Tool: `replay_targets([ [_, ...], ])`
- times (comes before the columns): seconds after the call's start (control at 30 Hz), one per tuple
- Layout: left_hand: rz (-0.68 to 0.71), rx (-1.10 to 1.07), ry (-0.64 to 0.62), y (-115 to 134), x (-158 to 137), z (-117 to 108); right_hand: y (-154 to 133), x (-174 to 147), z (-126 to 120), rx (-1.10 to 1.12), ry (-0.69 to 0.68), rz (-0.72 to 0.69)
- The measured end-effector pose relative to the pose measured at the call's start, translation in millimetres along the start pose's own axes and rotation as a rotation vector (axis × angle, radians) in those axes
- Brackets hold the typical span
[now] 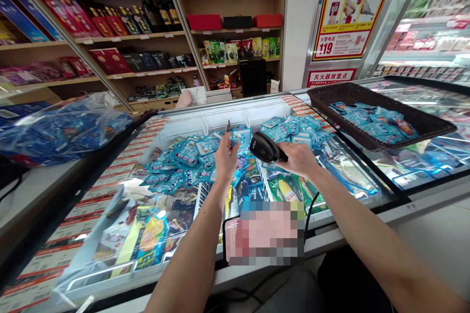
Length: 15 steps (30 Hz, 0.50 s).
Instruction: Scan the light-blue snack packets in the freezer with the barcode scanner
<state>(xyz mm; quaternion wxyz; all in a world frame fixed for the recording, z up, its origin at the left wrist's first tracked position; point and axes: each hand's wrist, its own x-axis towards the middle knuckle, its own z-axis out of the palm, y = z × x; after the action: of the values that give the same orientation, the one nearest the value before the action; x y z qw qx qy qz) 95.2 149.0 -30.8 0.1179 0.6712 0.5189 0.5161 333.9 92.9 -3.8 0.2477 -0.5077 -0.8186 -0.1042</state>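
My left hand (225, 156) pinches a small blue packet (241, 137) by its left edge, its printed side toward me. In my right hand (299, 156) is a black barcode scanner (266, 148), gripped by the handle, its head close to the packet's right side. Both hands are above the glass lid of a chest freezer. A heap of similar blue packets (183, 161) lies on the glass to the left, and a second heap (293, 129) lies to the right, partly behind the scanner. The scanner's cable (312, 210) hangs below my right hand.
A dark basket (367, 139) with several blue packets stands on the right. At the left is a plastic-wrapped bundle (66, 129) of blue packs. A phone (229, 242), partly blurred out, lies at the freezer's front edge. Stocked shelves (135, 36) stand behind.
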Motion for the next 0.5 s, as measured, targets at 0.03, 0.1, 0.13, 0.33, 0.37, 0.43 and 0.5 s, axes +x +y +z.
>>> replay_targets([
  [0.03,0.004,0.008,0.0,-0.7,0.0,0.1,0.0,-0.1,0.1,0.008,-0.002,-0.014],
  [0.1,0.003,0.023,0.003,-2.5,0.1,0.6,0.1,-0.2,0.3,0.019,-0.004,-0.03],
  [0.13,0.0,0.028,0.004,-3.5,0.2,1.0,0.1,-0.2,0.4,0.024,-0.004,-0.033],
  [0.33,-0.008,0.043,-0.005,-6.7,0.3,2.1,0.1,-0.7,1.5,0.025,0.003,-0.038],
  [0.37,-0.007,0.042,-0.005,-6.6,0.2,2.0,0.3,-0.7,1.9,0.022,0.006,-0.04],
  [0.43,-0.004,0.034,-0.003,-6.6,0.1,2.0,0.9,-0.8,3.0,0.018,0.018,-0.047],
  [0.5,0.001,0.03,-0.001,-6.7,0.0,2.2,1.6,-0.8,4.2,0.02,0.035,-0.06],
])
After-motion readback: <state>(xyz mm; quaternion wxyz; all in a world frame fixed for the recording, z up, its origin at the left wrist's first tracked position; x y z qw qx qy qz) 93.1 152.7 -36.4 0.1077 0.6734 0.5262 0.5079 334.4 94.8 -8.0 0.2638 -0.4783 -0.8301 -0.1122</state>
